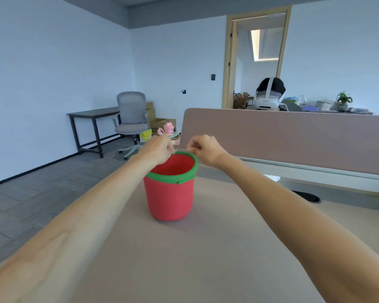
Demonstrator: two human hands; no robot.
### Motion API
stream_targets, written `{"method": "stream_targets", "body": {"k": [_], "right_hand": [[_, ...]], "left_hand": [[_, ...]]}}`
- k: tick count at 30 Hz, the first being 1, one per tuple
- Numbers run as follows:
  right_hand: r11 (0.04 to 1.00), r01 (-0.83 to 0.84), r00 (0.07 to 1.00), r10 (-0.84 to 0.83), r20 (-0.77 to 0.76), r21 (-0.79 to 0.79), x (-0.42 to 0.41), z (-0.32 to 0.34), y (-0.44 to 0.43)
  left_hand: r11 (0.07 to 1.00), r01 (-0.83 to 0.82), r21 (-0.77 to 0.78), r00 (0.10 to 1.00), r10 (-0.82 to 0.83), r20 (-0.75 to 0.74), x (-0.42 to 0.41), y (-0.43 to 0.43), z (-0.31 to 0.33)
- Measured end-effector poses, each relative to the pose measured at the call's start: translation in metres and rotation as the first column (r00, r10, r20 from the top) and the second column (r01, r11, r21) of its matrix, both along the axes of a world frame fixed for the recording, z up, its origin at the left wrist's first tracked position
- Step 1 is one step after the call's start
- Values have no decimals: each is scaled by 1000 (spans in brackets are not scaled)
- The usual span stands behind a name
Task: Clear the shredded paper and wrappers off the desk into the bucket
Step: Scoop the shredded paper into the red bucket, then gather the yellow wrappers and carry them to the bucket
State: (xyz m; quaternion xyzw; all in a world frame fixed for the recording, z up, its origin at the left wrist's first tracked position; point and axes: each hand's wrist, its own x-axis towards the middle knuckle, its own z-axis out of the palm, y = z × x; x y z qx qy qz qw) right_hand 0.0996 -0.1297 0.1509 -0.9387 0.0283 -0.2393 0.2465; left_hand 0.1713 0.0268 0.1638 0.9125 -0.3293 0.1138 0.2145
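Note:
A red bucket [168,197] with a green rim stands upright on the beige desk [184,259], in the middle of the view. Both my arms reach over it. My left hand [160,147] and my right hand [202,149] hover side by side just above the bucket's far rim, each with fingers pinched shut. A thin pale strand [180,149] runs between the two hands; I cannot tell whether it is a paper strip or the bucket's handle. The visible inside wall of the bucket is plain red. No shredded paper or wrappers show on the desk surface.
A pinkish divider panel [282,136] stands along the desk's far edge, with a person wearing a white headset [269,95] behind it. A black cable opening [306,196] lies to the right. On the left floor stand a grey office chair [130,119], a dark table [92,113] and boxes.

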Motion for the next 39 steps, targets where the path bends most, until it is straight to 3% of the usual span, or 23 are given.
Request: {"method": "stream_targets", "body": {"k": [6, 13, 19, 22, 25, 32, 35, 39], "right_hand": [[959, -91, 975, 31, -221, -267, 44, 0, 24], [979, -25, 983, -13, -186, -202, 26, 2, 20], [998, 60, 997, -59, -44, 8, -18, 12, 8], [986, 162, 985, -165, -58, -46, -64, 5, -19], [956, 266, 937, -287, -197, -127, -123, -19, -56], [868, 411, 754, -495, -432, -278, -278, -80, -128], [854, 435, 656, -519, -549, -287, -337, -97, -147], [834, 479, 518, -521, -678, -275, -392, -116, -165]], "left_hand": [[999, 10, 52, 996, -5, -93, 31, 22, -12], [990, 51, 129, 998, -45, -46, 27, 15, -14], [984, 120, 134, 992, -123, 16, -6, -7, -3], [974, 205, 97, 975, -212, 62, -43, -36, -1], [946, 308, 97, 948, -314, 59, -86, -77, -18], [774, 569, 278, 820, -560, -119, -192, -170, -95], [648, 659, 383, 742, -642, -192, -238, -197, -121], [479, 789, 385, 604, -722, -338, -286, -220, -145]]}}
